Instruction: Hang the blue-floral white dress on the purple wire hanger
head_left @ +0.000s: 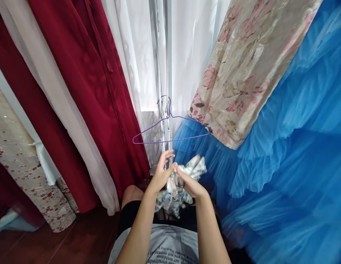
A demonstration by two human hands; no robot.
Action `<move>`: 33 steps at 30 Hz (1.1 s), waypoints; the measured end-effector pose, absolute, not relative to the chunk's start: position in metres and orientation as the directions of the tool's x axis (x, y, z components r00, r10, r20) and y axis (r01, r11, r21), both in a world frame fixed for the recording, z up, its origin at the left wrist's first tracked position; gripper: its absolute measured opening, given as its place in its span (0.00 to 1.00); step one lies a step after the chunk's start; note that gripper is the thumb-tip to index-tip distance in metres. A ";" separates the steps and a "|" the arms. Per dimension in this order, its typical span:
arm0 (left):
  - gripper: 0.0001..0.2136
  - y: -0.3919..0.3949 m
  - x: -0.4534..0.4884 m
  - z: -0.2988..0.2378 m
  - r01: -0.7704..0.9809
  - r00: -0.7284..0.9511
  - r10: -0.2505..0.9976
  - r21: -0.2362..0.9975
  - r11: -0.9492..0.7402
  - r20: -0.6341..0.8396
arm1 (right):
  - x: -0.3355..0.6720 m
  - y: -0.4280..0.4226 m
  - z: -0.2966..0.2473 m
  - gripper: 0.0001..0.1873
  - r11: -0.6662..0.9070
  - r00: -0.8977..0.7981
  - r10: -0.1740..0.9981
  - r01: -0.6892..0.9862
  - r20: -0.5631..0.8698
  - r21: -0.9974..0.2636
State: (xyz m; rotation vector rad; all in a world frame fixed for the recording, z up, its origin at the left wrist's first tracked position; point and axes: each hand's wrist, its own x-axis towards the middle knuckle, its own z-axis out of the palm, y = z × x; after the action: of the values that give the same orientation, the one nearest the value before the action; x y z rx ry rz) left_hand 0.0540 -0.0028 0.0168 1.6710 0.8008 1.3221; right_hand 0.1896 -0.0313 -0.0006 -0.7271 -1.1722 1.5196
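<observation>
A crumpled garment [174,190], white with blue and yellowish print, is bunched above my lap, slightly blurred. My right hand [193,185] grips it, thumb on top, with its fingers hidden in and behind the fabric. Next to it, my left hand [160,174] has its fingers raised and apart from the thumb. The left thumb tip meets the right thumb at the garment's upper edge. Just beyond my hands, a purple wire hanger [170,140] hangs by its hook at a metal upright [160,73], with nothing on it.
Long dark red dresses [76,73] and pale fabric hang on the left, beside a floral sequined dress [35,190]. White curtain-like cloth [192,44] covers the back. On the right hang a beige floral garment [242,80] and a blue tulle dress [305,176]. Brown floor tiles [76,238] show at lower left.
</observation>
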 end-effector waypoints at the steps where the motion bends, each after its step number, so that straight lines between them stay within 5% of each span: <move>1: 0.31 -0.004 0.050 0.013 -0.071 0.332 0.871 0.931 -0.359 0.361 | 0.193 -0.036 0.002 0.23 -0.017 -0.345 0.931 -0.368 0.120 -0.930; 6: 0.37 -0.013 0.032 -0.003 0.039 0.763 0.646 0.998 -0.056 0.006 | 0.225 -0.055 0.012 0.23 -0.119 -0.447 0.891 -0.409 0.084 -0.905; 11: 0.25 -0.012 -0.005 -0.007 0.395 0.854 0.446 0.891 -0.224 -0.266 | 0.258 -0.068 0.035 0.17 -0.133 -0.430 0.903 -0.288 0.004 -0.948; 15: 0.17 0.008 -0.057 -0.024 0.598 0.753 0.548 0.726 -0.338 -0.365 | 0.274 -0.058 0.069 0.13 0.016 -0.570 0.822 -0.010 0.019 -1.000; 19: 0.13 0.045 -0.110 -0.030 0.682 0.610 0.761 0.634 -0.364 -0.219 | 0.266 -0.021 0.089 0.13 0.203 -0.593 0.803 0.193 0.051 -0.960; 22: 0.13 0.082 -0.138 -0.004 0.637 0.403 0.898 0.650 -0.413 0.176 | 0.248 0.023 0.081 0.21 0.336 -0.386 0.894 0.246 0.227 -0.909; 23: 0.15 0.095 -0.144 0.010 0.618 0.290 0.898 0.652 -0.440 0.331 | 0.243 0.039 0.076 0.25 0.375 -0.289 0.910 0.274 0.297 -0.885; 26: 0.14 0.128 -0.153 0.057 0.615 0.202 0.876 0.640 -0.462 0.438 | 0.234 0.082 0.058 0.25 0.421 -0.079 0.895 0.470 0.438 -0.776; 30: 0.11 0.142 -0.144 0.114 0.659 0.325 0.791 0.476 -0.583 0.519 | 0.233 0.108 0.043 0.11 0.345 -0.033 0.899 0.670 0.437 -0.658; 33: 0.11 0.134 -0.126 0.140 0.683 0.481 0.676 0.245 -0.688 0.559 | 0.225 0.105 0.039 0.14 0.339 -0.048 0.902 0.693 0.429 -0.637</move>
State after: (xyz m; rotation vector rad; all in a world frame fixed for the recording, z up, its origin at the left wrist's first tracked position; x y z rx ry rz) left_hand -0.1264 0.1337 0.1396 2.7123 1.2446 1.0161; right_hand 0.2248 0.1047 0.0387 -1.4144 -1.7987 0.3284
